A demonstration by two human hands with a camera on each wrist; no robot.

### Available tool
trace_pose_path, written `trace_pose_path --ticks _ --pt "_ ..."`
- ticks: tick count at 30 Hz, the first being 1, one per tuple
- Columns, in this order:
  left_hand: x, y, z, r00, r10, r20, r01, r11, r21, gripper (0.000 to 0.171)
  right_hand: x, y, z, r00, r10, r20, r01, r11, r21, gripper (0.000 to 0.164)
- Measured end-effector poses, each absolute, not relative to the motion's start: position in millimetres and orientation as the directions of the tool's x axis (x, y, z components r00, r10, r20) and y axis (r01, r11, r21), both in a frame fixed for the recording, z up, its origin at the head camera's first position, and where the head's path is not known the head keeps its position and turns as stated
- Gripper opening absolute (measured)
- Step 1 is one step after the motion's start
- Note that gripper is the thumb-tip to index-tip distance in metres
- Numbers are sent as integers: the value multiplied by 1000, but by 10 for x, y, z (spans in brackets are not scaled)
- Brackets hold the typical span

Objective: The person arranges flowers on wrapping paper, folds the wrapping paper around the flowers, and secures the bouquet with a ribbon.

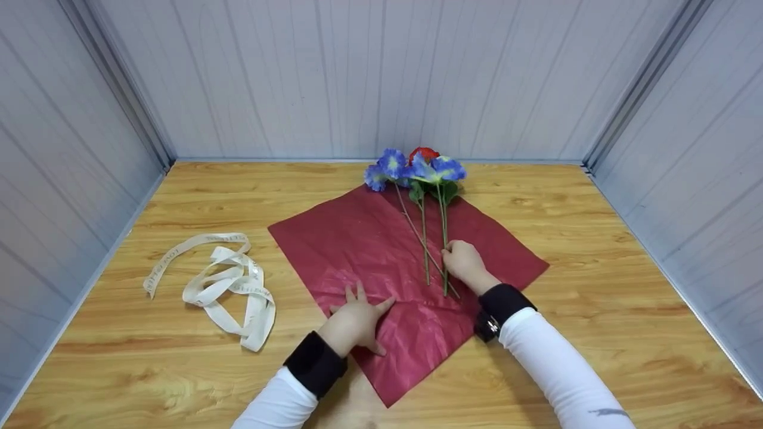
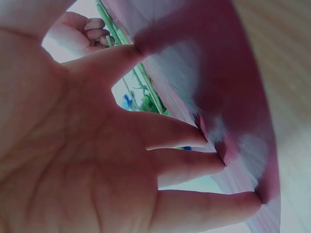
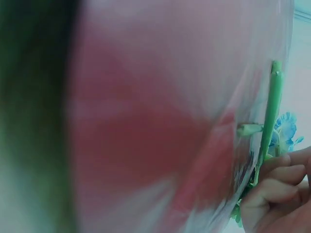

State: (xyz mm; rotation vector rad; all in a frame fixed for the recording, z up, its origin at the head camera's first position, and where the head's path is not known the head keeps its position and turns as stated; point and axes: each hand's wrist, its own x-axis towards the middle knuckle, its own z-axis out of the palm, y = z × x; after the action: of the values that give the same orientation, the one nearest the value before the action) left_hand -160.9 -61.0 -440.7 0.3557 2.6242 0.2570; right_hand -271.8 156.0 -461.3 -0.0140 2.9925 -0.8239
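A dark red sheet of wrapping paper (image 1: 351, 238) lies on the table, its near part creased. On its far half rest artificial flowers: blue blooms (image 1: 392, 164) and a red one (image 1: 424, 154), with long green stems (image 1: 424, 238) pointing toward me. My right hand (image 1: 465, 262) pinches a flower stem (image 3: 273, 104) near its lower end; its fingers look curled in the right wrist view. My left hand (image 1: 356, 322) has its fingers spread, and its fingertips (image 2: 252, 201) press on the paper's near left part.
A cream ribbon (image 1: 257, 304) with printed lettering lies in loose loops on the wooden table (image 1: 149, 369), left of the paper. Pale panel walls (image 1: 334, 77) enclose the table at the back and both sides.
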Motion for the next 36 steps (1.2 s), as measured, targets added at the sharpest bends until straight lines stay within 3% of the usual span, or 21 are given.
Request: trace_pose_path --ticks 10,15,21,27,30,36 --pt "-1608 -574 -4434 -845 304 -441 218 947 235 98 -2574 1721 -4581 -993 -112 -45 -73 855 -513 16" --pt "-1606 -567 -4416 -848 304 -434 229 949 216 99 -2353 1921 -4529 -955 -287 -70 -210 826 -523 30" --pt "-1603 -586 -4397 -859 311 -407 246 947 206 98 -1982 2159 -4503 -828 -558 -54 -475 749 -462 54" --pt "-1614 -611 -4421 -867 311 -390 270 950 159 99 -1742 2219 -4510 -739 -668 -90 -593 709 -382 71" --pt "-1615 -648 -4416 -866 329 -377 280 943 179 100 -1712 2194 -4521 -723 -687 -69 -631 698 -338 70" --pt "-1633 -877 -4395 -846 416 -332 302 889 345 102 -1743 2137 -4581 -680 -733 35 -723 661 -201 54"
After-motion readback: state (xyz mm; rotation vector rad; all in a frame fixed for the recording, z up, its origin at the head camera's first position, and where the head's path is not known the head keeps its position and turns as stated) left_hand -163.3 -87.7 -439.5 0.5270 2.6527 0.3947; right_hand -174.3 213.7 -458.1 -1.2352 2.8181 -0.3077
